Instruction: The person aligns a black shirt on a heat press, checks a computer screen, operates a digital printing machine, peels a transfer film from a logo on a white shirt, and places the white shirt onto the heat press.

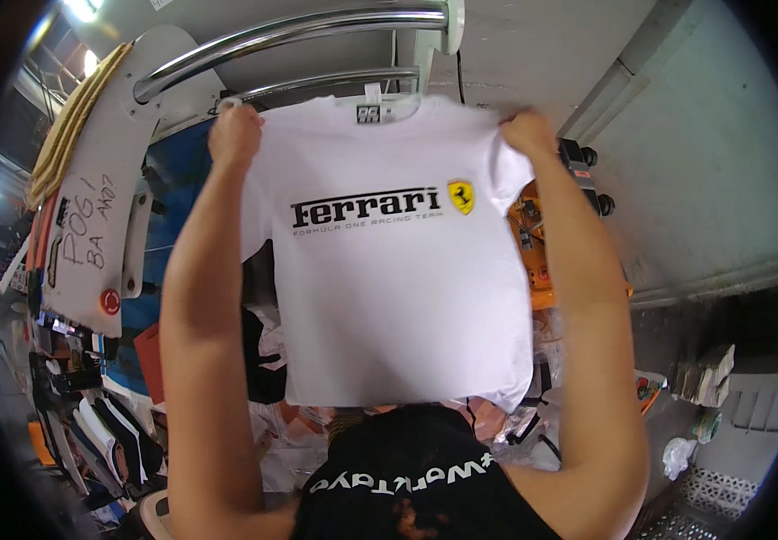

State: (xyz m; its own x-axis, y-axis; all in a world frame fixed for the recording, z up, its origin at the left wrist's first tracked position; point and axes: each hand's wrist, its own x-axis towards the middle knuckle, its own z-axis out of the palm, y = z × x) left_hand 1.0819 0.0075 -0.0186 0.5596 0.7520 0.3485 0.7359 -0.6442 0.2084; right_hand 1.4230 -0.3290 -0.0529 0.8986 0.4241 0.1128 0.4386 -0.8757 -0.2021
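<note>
A white T-shirt (pixel 398 306) hangs spread in front of me, its printed chest and small yellow shield facing me. My left hand (pixel 237 135) is closed on the shirt's left shoulder, and my right hand (pixel 529 135) grips the opposite shoulder. Both arms are stretched out and raised. Between the hands, the neckline shows a dark-and-white label inside the collar. The shirt's lower hem drops close to my black top (pixel 407 477). Fingertips of both hands are partly hidden by the cloth and slightly blurred.
Chrome rollers (pixel 299 49) run across a machine at the far side. Its white side panel (pixel 92 243) carries a red button (pixel 110 301). Behind my right arm is orange equipment (pixel 533 243). Stacked garments (pixel 114 441) lie at lower left, a plastic crate (pixel 717 490) at lower right.
</note>
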